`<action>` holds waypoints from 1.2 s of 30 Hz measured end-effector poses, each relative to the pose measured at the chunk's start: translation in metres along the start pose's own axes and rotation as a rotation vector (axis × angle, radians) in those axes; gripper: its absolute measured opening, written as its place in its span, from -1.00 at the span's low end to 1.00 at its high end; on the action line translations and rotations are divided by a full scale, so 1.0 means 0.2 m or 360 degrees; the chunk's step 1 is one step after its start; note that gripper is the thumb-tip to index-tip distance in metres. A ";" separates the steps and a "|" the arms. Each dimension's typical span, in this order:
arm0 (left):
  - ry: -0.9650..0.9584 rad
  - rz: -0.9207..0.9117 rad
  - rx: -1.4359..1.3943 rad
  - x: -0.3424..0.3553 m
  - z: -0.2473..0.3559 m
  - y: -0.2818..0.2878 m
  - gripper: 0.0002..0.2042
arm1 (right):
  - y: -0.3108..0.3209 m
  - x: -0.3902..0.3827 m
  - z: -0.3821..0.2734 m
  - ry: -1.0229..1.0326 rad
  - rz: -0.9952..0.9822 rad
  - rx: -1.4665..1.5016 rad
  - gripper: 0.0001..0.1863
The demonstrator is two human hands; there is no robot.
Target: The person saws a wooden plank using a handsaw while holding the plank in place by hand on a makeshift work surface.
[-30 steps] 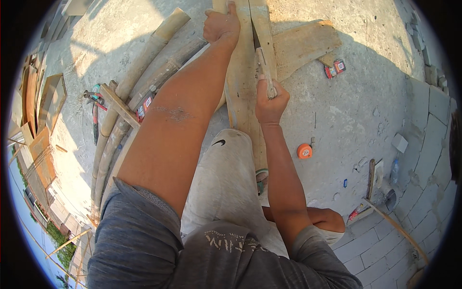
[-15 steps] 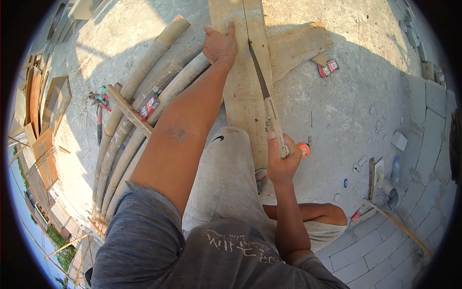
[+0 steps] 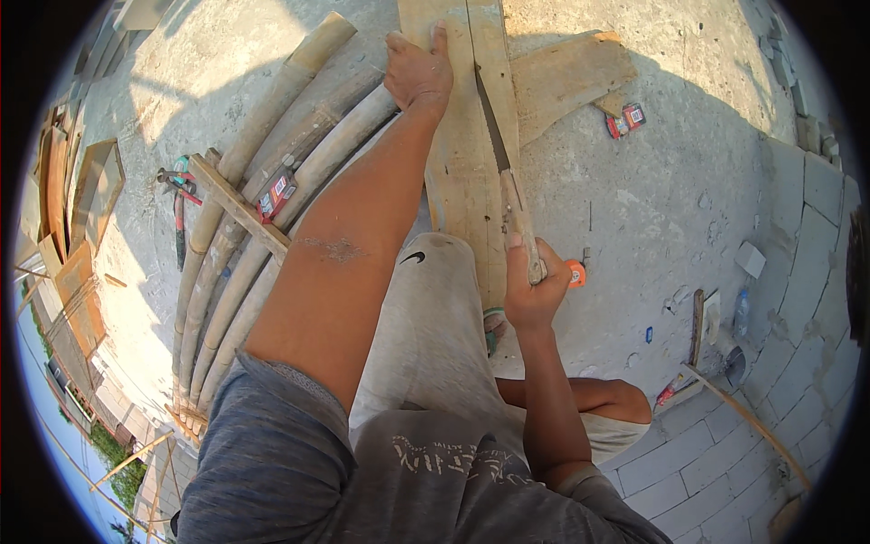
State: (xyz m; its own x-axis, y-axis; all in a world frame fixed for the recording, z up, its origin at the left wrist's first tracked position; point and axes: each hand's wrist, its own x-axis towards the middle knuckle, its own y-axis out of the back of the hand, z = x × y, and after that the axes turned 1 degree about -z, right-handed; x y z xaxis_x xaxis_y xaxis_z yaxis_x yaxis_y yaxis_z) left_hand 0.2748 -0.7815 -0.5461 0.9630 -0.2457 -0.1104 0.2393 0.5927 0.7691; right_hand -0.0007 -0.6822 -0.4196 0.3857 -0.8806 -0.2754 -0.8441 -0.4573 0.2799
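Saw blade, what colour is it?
The saw blade is dark grey; it shows best in the head view.

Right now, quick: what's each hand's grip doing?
Left hand: on the wooden board at its left edge; whether it's closed around the edge can't be told.
Right hand: closed, holding the handsaw by its handle.

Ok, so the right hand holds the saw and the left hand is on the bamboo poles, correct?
Not quite: the head view shows the left hand on the wooden board, not the bamboo poles. The right hand does hold the saw.
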 end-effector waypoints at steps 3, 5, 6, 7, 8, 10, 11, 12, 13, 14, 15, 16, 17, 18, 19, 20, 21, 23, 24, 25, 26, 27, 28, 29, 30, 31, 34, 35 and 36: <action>-0.0005 -0.0042 0.0021 -0.04 0.05 -0.10 -0.31 | -0.22 0.54 0.01 -0.0013 0.0060 -0.0044 -0.65; -0.0031 -0.0083 -0.0040 -0.04 0.02 -0.08 -0.26 | -0.25 0.53 0.01 -0.0083 0.0073 -0.0037 -0.66; -0.0031 -0.0082 -0.0030 -0.03 -0.01 -0.06 -0.26 | -0.20 0.38 0.03 -0.0036 0.0051 -0.0041 -0.67; 0.0002 -0.0071 -0.0005 -0.03 -0.03 -0.04 -0.26 | -0.14 0.23 0.03 0.0021 0.0017 -0.0046 -0.68; 0.0035 -0.0052 0.0016 0.00 -0.03 -0.02 -0.26 | -0.06 0.04 0.00 0.0004 0.0021 0.0010 -0.68; 0.0027 -0.0033 0.0012 0.01 -0.02 0.01 -0.26 | 0.01 -0.09 0.01 -0.0033 0.0030 0.0058 -0.69; 0.0015 -0.0018 0.0008 0.00 -0.02 0.03 -0.26 | 0.00 -0.08 0.04 -0.0021 0.0015 0.0066 -0.69; 0.0019 -0.0017 0.0004 0.00 -0.02 0.01 -0.26 | -0.01 -0.04 0.05 0.0001 0.0008 0.0069 -0.68; 0.0005 -0.0009 0.0027 0.00 0.01 -0.03 -0.28 | -0.09 0.13 0.06 0.0046 0.0035 0.0056 -0.68; -0.0010 -0.0019 0.0055 -0.03 0.03 -0.09 -0.30 | -0.17 0.34 0.07 0.0076 0.0073 0.0038 -0.68; -0.0012 -0.0042 0.0046 -0.07 0.06 -0.12 -0.30 | -0.21 0.51 0.05 0.0006 0.0103 0.0036 -0.68; -0.0021 -0.0035 0.0033 -0.05 0.04 -0.10 -0.30 | -0.28 0.59 0.03 -0.0064 0.0100 0.0059 -0.67; -0.0032 -0.0034 0.0017 -0.04 0.03 -0.09 -0.29 | -0.26 0.53 0.04 -0.0071 0.0089 0.0066 -0.67; -0.0018 -0.0036 0.0048 -0.05 -0.02 -0.05 -0.29 | -0.22 0.37 0.06 -0.0058 0.0063 0.0046 -0.67; 0.0029 -0.0039 0.0037 -0.03 -0.03 -0.03 -0.26 | -0.17 0.24 0.06 -0.0009 0.0039 0.0024 -0.67; 0.0075 -0.0039 0.0014 0.00 -0.04 -0.03 -0.22 | -0.08 0.05 0.05 0.0046 0.0057 0.0021 -0.67; 0.0076 -0.0035 0.0005 0.02 -0.05 -0.07 -0.22 | 0.00 -0.10 0.04 0.0091 0.0087 0.0010 -0.67; -0.0034 0.0271 0.0225 0.03 -0.14 -0.11 -0.15 | 0.01 -0.09 0.03 0.0038 0.0024 0.0035 -0.69; -0.0028 0.0249 0.0217 0.00 -0.13 -0.11 -0.15 | 0.02 -0.06 0.03 0.0001 -0.0004 0.0035 -0.70; 0.0020 0.0104 0.0167 -0.01 -0.06 -0.11 -0.12 | -0.04 0.12 0.08 0.0038 0.0020 0.0034 -0.71; 0.0059 -0.0058 0.0124 -0.04 0.01 -0.12 -0.09 | -0.12 0.33 0.13 0.0063 0.0055 0.0032 -0.71; 0.0052 -0.0070 0.0125 -0.06 0.03 -0.10 -0.09 | -0.22 0.50 0.10 0.0028 0.0094 0.0004 -0.71; 0.0101 -0.0120 0.0112 -0.07 0.07 -0.10 -0.08 | -0.28 0.63 0.06 0.0014 0.0127 -0.0021 -0.70; 0.0157 -0.0171 0.0122 -0.05 0.05 -0.08 -0.06 | -0.28 0.58 0.07 0.0010 0.0122 -0.0010 -0.70; 0.0168 -0.0167 0.0151 -0.04 -0.02 -0.05 -0.06 | -0.26 0.44 0.06 -0.0019 0.0073 0.0038 -0.70; 0.0116 -0.0055 0.0170 -0.01 -0.08 -0.05 -0.15 | -0.22 0.29 0.04 -0.0027 0.0013 0.0085 -0.69; 0.0022 0.0054 0.0120 0.04 -0.05 -0.09 -0.22 | 0.07 -0.20 0.09 0.0069 0.0022 -0.0041 -0.74; -0.0002 0.0039 0.0109 0.00 -0.04 -0.08 -0.21 | 0.07 -0.20 0.11 0.0051 0.0032 -0.0047 -0.74; -0.0006 0.0031 0.0118 -0.01 -0.05 -0.07 -0.21 | 0.03 -0.15 0.15 0.0058 0.0024 -0.0004 -0.73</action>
State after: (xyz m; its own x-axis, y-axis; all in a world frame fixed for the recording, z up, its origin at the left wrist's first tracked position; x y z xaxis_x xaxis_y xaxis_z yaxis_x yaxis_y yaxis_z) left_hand 0.2699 -0.7815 -0.5623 0.9669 -0.2375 -0.0928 0.2107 0.5391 0.8155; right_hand -0.0281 -0.6553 -0.4373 0.3862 -0.8914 -0.2373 -0.8490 -0.4441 0.2863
